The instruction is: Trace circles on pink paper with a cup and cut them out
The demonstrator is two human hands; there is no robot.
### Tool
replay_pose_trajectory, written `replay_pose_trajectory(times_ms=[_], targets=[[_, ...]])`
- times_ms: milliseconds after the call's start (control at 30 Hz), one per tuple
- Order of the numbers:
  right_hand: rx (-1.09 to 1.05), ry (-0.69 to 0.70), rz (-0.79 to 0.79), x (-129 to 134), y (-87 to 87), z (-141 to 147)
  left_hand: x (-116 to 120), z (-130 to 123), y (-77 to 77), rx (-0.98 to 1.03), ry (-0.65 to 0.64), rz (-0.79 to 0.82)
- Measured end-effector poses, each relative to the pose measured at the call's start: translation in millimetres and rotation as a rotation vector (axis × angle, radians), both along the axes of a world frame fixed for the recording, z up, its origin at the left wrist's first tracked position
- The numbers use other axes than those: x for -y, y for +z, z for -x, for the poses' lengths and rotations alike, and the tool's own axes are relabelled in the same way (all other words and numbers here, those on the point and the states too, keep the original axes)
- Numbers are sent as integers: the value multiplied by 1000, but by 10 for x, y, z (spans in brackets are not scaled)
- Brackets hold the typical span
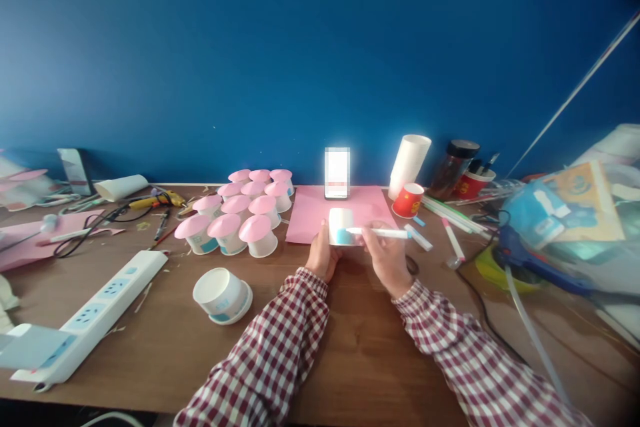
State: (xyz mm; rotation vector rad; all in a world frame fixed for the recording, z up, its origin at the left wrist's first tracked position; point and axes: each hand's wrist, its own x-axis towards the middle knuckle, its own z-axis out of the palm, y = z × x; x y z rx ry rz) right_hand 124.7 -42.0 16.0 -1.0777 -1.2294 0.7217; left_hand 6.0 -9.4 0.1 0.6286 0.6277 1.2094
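Observation:
My left hand (323, 255) grips a white paper cup (341, 225) with a blue band, held on its side over the near edge of a pink paper sheet (310, 212). My right hand (387, 255) holds a white marker pen (380, 233) whose tip touches the cup's side. Both arms wear red and white checked sleeves. A lit phone (337, 173) stands upright at the far edge of the pink sheet.
Several upside-down cups with pink tops (239, 212) cluster left of the sheet; one white cup (221, 294) lies nearer. A power strip (85, 317) sits front left. A cup stack (409, 163), red cup (408, 200), pens and a glue gun (520, 250) are on the right.

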Motion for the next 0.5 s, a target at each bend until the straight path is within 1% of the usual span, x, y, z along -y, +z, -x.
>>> replay_pose_trajectory(times_ms=[200, 500], targets=[[-6, 12, 20, 2, -11, 17, -5, -10, -27, 9, -9, -43], [31, 5, 20, 13, 8, 16, 0, 2, -26, 1, -2, -35]])
